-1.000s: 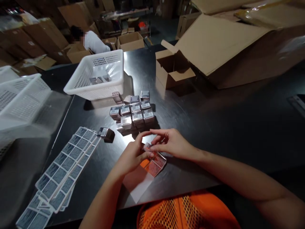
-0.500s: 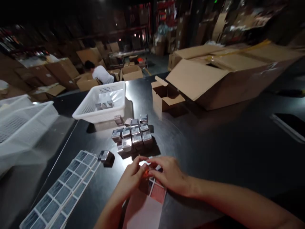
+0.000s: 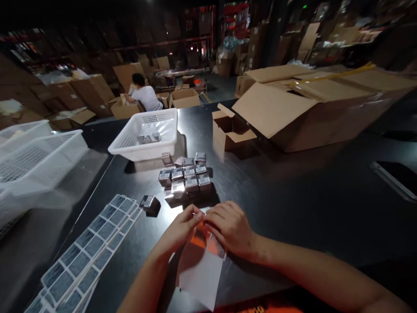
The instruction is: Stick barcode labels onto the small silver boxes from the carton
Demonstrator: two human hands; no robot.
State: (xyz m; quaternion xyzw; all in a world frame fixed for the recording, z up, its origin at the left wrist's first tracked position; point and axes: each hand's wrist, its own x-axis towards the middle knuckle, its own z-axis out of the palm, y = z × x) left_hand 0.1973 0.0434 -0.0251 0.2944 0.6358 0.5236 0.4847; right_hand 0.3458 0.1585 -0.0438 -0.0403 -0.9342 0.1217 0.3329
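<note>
A sticker sheet [image 3: 202,278], mostly bare white backing with orange labels at its upper end, lies in front of me. My left hand [image 3: 184,226] pinches its far end between thumb and index finger. Close against it, my right hand [image 3: 230,226] is closed over the same end, fingers curled; its fingertips are partly hidden. Just beyond both hands stands a group of small shiny boxes [image 3: 191,183] with barcode labels on top. One more small box [image 3: 150,203] sits apart to the left, by the end of several grey label sheets [image 3: 94,243].
A white plastic basket [image 3: 143,153] holding several small boxes stands behind the group. More white baskets [image 3: 61,163] are at the left. A small open carton [image 3: 221,134] and a large carton [image 3: 312,126] stand at the back right. A phone-like device [image 3: 397,174] lies far right. A person [image 3: 148,98] works beyond the table.
My hands have drawn closer together at the sheet's far end, and more bare backing shows. The view has shifted slightly. The person in the background has straightened up.
</note>
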